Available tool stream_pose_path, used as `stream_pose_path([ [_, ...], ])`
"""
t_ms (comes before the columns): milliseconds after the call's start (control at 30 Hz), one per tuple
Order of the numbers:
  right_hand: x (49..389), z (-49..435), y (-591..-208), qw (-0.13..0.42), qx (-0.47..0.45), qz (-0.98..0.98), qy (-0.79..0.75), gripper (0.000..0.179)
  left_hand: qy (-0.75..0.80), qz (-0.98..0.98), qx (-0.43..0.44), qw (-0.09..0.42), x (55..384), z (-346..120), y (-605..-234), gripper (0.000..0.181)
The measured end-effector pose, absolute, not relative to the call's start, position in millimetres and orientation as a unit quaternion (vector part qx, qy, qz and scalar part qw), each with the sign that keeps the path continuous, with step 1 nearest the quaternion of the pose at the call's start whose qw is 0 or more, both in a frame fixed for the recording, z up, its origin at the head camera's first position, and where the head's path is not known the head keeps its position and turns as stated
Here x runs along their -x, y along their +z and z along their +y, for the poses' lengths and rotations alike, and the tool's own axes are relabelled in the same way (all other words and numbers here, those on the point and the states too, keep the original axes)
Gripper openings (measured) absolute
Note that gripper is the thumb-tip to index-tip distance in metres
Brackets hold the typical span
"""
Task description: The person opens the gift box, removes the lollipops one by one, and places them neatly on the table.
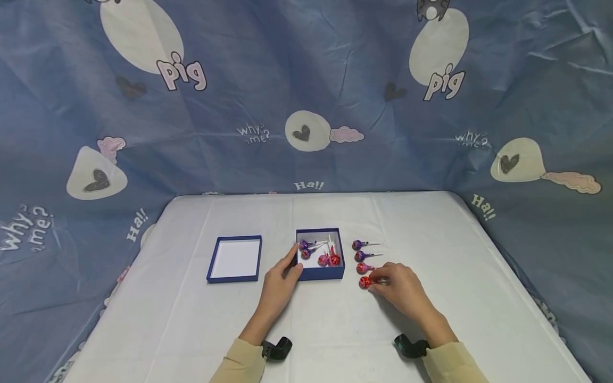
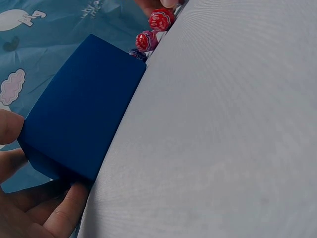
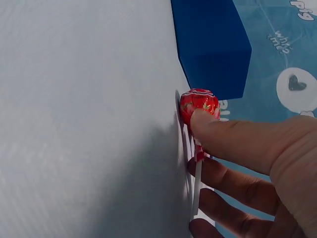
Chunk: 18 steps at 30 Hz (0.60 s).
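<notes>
A blue box (image 1: 320, 273) with a white inside holds several wrapped lollipops: purple ones (image 1: 305, 254) at the left, pink (image 1: 323, 259) and red (image 1: 334, 260) ones at the front right. My left hand (image 1: 280, 284) grips the box by its left side and near front corner. Right of the box, my right hand (image 1: 401, 287) pinches a red lollipop (image 3: 198, 103), thumb just below its round head and stick running back beneath the fingers. Behind it in a column lie a pink lollipop (image 1: 362, 268) and two purple lollipops (image 1: 359, 256), sticks pointing right.
Left of the box lies a blue-rimmed lid (image 1: 234, 259), white inside facing up. Everything rests on a white-covered table (image 1: 191, 330). A blue printed curtain (image 1: 306, 69) hangs behind it and along both sides.
</notes>
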State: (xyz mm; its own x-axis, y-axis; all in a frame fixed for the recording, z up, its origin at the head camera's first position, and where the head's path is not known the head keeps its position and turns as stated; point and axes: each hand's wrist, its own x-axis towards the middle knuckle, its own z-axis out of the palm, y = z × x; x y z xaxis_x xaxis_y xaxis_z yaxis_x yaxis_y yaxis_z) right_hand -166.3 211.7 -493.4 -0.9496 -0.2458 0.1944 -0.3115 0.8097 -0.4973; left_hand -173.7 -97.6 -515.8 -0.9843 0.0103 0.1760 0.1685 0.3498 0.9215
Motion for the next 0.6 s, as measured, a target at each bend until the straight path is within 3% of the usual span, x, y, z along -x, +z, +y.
stream_pose_path([
  [600,169.0,219.8,-483.6,0.045,-0.133,-0.959,0.246,0.022,-0.568,-0.819,0.05,0.067,174.5,-97.4,-516.1,0.05],
])
